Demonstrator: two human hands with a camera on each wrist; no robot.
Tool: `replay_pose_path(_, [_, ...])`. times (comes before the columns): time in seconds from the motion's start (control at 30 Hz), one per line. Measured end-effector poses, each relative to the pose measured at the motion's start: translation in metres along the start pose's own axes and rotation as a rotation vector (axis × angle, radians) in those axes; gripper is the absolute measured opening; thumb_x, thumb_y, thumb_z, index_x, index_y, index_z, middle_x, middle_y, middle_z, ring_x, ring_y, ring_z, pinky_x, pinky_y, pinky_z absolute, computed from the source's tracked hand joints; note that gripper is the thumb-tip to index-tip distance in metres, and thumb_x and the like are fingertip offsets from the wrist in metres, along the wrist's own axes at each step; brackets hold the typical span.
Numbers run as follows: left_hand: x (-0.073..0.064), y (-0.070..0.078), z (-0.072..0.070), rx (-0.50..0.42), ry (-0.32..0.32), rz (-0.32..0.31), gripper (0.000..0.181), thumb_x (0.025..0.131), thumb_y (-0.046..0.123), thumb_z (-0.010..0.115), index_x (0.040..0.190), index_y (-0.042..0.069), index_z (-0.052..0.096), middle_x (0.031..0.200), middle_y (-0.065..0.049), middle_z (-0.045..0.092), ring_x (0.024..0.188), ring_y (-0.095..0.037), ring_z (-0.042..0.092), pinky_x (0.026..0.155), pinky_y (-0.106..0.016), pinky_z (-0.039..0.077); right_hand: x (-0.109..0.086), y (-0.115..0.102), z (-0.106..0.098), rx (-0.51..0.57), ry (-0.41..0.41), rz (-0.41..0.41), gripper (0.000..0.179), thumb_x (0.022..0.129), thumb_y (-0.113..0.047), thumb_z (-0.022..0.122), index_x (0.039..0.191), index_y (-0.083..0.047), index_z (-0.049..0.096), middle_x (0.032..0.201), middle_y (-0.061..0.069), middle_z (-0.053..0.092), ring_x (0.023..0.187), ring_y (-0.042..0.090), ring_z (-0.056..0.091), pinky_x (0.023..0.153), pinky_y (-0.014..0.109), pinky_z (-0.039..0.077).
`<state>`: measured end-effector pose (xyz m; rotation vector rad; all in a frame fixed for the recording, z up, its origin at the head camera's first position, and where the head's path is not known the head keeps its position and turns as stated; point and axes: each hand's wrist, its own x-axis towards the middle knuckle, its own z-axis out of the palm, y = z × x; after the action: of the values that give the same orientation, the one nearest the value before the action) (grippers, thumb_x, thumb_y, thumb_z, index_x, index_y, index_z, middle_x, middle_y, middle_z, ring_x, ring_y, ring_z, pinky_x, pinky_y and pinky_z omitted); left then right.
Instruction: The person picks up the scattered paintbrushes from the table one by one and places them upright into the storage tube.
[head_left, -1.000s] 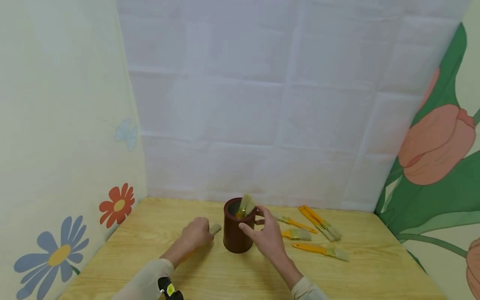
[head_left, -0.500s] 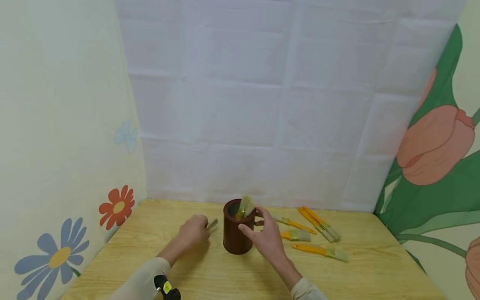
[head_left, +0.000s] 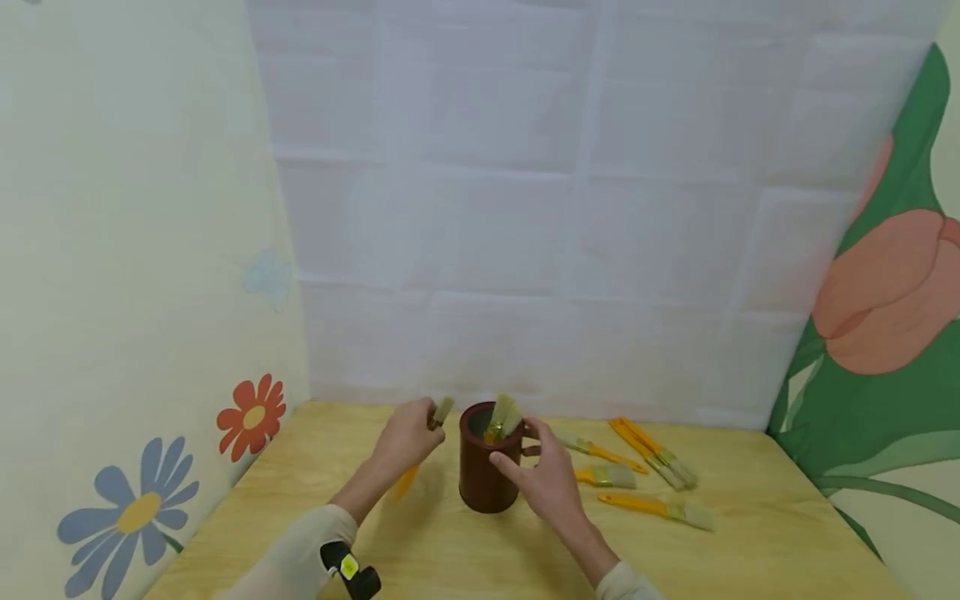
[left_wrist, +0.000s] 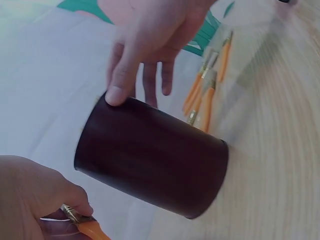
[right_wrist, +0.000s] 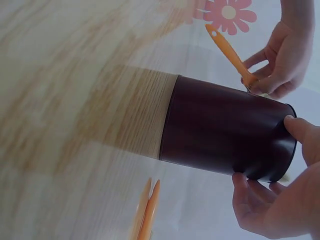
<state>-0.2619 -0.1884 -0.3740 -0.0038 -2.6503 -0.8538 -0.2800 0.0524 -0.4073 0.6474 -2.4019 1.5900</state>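
Observation:
A dark brown mug (head_left: 489, 483) stands upright on the wooden table. My right hand (head_left: 551, 483) grips it near the top, thumb at the rim and fingers on the handle side. Inside the mug, paintbrushes (head_left: 502, 414) stand with pale bristles above the rim. Left of the mug, my left hand (head_left: 407, 437) pinches another paintbrush (right_wrist: 227, 50) at its metal collar, raised off the table. The bristles (head_left: 445, 408) of that brush point up toward the mug, and its orange handle slants down behind the hand. In the left wrist view the fingers close on the collar (left_wrist: 75, 214).
Right of the mug lie several orange-handled paintbrushes, among them one paintbrush (head_left: 660, 507) closest to the front and a pair (head_left: 652, 452) farther back. A white sheet (head_left: 525, 250) hangs behind the table (head_left: 450, 567). Painted flower panels flank both sides.
My left hand has lifted its paintbrush from low over the table and turned it steeper, bristles up, level with the mug's rim. My right hand keeps its grip on the mug.

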Motion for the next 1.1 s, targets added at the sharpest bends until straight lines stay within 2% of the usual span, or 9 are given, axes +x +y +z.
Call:
replay_pose_path(0.1, [0.005,0.005,-0.004,-0.044,0.077,0.029,0.011,0.086,0.0,0.073,0.093,0.005,0.065,0.082,-0.003,0.063,0.069,-0.018,0.059,0.06,-0.036,0.051,0.001,0.001,-0.001,0.0,-0.012,-0.002,0.077,0.086,-0.042,0.083,0.146,-0.008,0.05,0.133,0.012,0.059,0.106,0.034,0.063,0.074,0.041,0.056])
replay_pose_path(0.23, [0.005,0.013,-0.018,-0.099,0.183,0.074,0.014,0.087,0.001,0.073,0.099,0.004,0.068,0.087,-0.005,0.067,0.078,-0.021,0.066,0.065,-0.037,0.056,0.001,0.001,0.001,0.006,-0.019,-0.002,0.078,0.086,-0.045,0.083,0.146,-0.008,0.05,0.133,0.011,0.059,0.105,0.033,0.063,0.074,0.041,0.056])
replay_pose_path(0.33, [0.007,0.023,-0.028,-0.134,0.254,0.131,0.016,0.089,0.003,0.074,0.104,0.003,0.069,0.091,-0.006,0.069,0.082,-0.022,0.069,0.067,-0.037,0.057,0.001,0.001,0.001,0.006,-0.017,-0.001,0.077,0.086,-0.045,0.083,0.146,-0.008,0.051,0.133,0.01,0.059,0.104,0.031,0.063,0.074,0.04,0.055])
replay_pose_path(0.57, [0.007,0.051,-0.04,-0.187,0.406,0.338,0.021,0.09,0.003,0.077,0.108,0.002,0.067,0.097,-0.008,0.066,0.084,-0.021,0.068,0.065,-0.029,0.058,0.002,0.002,-0.001,-0.005,-0.007,-0.008,0.075,0.087,-0.043,0.083,0.146,-0.009,0.051,0.132,0.009,0.06,0.102,0.028,0.063,0.074,0.04,0.055])
replay_pose_path(0.7, [0.005,0.064,-0.036,-0.248,0.469,0.436,0.024,0.089,0.001,0.078,0.11,0.001,0.067,0.1,-0.008,0.066,0.086,-0.02,0.068,0.066,-0.026,0.057,0.001,0.003,-0.001,0.004,-0.008,-0.013,0.075,0.087,-0.042,0.083,0.145,-0.009,0.051,0.131,0.009,0.06,0.103,0.03,0.063,0.075,0.04,0.055])
replay_pose_path(0.8, [0.004,0.07,-0.029,-0.258,0.5,0.478,0.026,0.089,0.002,0.078,0.112,0.002,0.067,0.102,-0.008,0.064,0.088,-0.019,0.068,0.069,-0.026,0.057,0.002,0.005,0.0,0.009,-0.007,-0.017,0.074,0.086,-0.042,0.084,0.144,-0.009,0.052,0.13,0.009,0.06,0.103,0.03,0.063,0.074,0.04,0.055])
replay_pose_path(1.0, [0.007,0.077,-0.016,-0.264,0.522,0.527,0.03,0.089,0.0,0.077,0.117,0.001,0.066,0.105,-0.009,0.062,0.091,-0.019,0.067,0.072,-0.026,0.057,0.003,0.006,0.001,0.006,0.0,-0.026,0.072,0.086,-0.042,0.084,0.143,-0.01,0.053,0.129,0.008,0.061,0.101,0.028,0.064,0.074,0.039,0.055])
replay_pose_path(1.1, [0.011,0.078,-0.007,-0.296,0.498,0.523,0.028,0.09,0.0,0.076,0.116,0.002,0.065,0.104,-0.008,0.062,0.092,-0.019,0.066,0.073,-0.027,0.057,0.003,0.006,0.0,0.004,-0.001,-0.028,0.072,0.086,-0.042,0.084,0.143,-0.01,0.053,0.13,0.008,0.06,0.101,0.027,0.063,0.074,0.039,0.055])
